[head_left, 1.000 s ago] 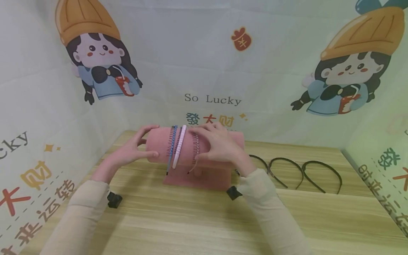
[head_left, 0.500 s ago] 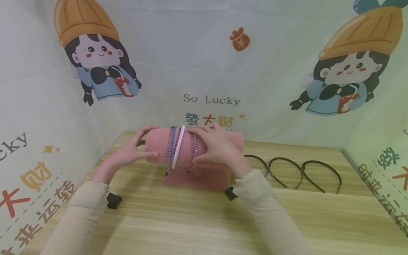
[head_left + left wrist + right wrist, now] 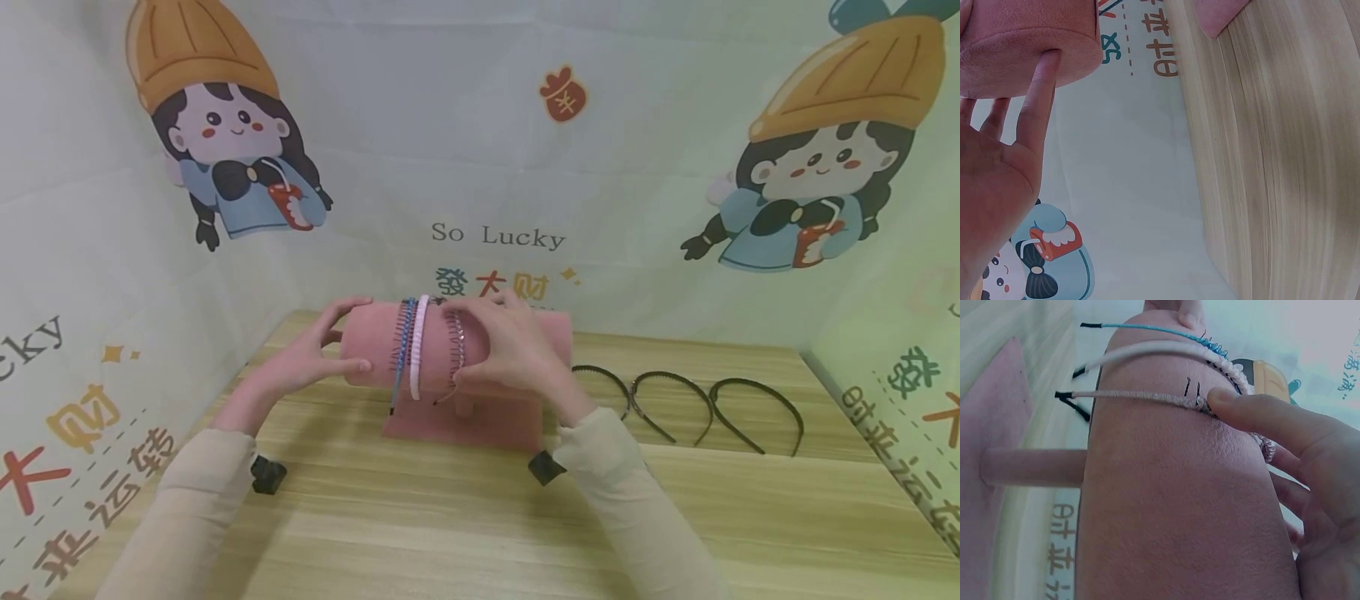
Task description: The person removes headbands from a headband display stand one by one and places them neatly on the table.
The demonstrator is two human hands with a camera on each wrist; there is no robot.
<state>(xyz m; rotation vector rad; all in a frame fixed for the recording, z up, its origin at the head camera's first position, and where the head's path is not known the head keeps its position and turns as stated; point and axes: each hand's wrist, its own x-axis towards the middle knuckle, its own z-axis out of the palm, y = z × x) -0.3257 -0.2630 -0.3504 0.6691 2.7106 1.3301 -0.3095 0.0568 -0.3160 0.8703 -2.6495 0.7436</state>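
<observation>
A pink plush headband stand point(image 3: 367, 333) has a horizontal roll on a post and flat base. My left hand point(image 3: 300, 358) grips the roll's left end, one fingertip pressing its end face in the left wrist view. Around the roll sit a blue headband point(image 3: 402, 367), a white headband point(image 3: 417, 358) close beside it, and a pale pink beaded headband point(image 3: 461, 342) farther right. My right hand point(image 3: 517, 342) holds that beaded headband, its thumb on the front of the band in the right wrist view; the other fingers reach behind the roll, partly hidden.
Black headbands lie on the wooden table point(image 3: 420, 517) to the right; the rightmost headband point(image 3: 780, 398) is nearest the side curtain. A printed cloth backdrop point(image 3: 420, 150) encloses the back and sides. Black wrist gear point(image 3: 268, 473) hangs below each wrist.
The white headband has straightened, its top shifting left toward the blue one. My right hand stays at the beaded headband with only a slight shift. My left hand keeps its place.
</observation>
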